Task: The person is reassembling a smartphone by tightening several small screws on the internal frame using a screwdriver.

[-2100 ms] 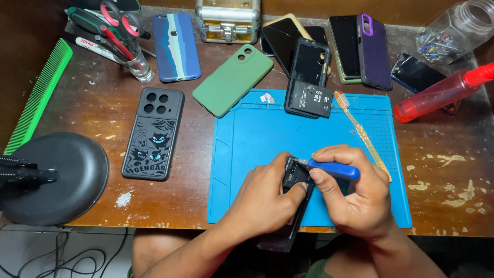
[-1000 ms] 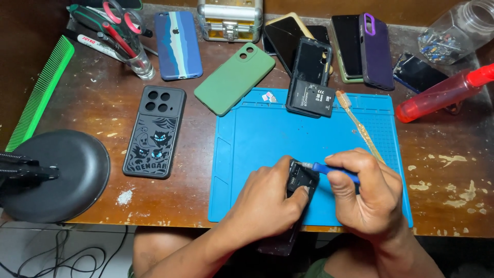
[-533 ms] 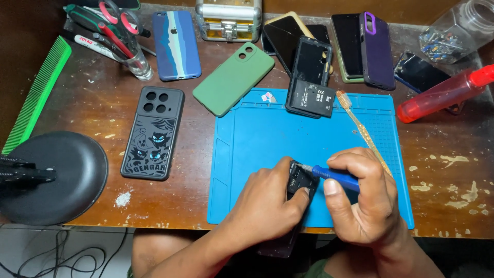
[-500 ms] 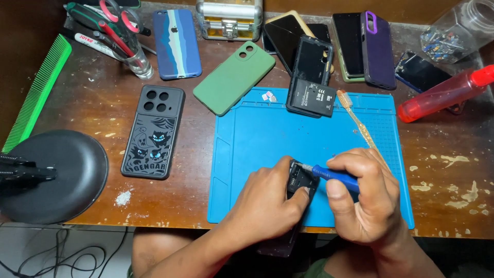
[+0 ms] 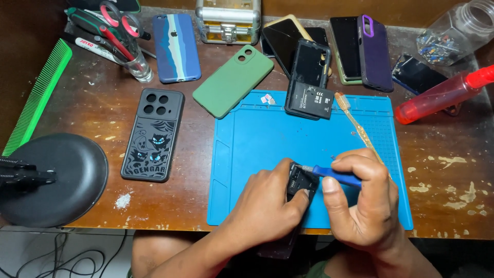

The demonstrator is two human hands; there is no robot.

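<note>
Blue-handled screwdriver (image 5: 337, 176) on black phone (image 5: 301, 183)

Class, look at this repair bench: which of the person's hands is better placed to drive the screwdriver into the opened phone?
Right. The right hand already grips the blue-handled screwdriver, tip at the opened phone; the left hand is steadying the phone.

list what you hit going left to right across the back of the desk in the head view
green comb → glass of tools → blue striped phone case → metal box → purple phone case → clear jar
</note>
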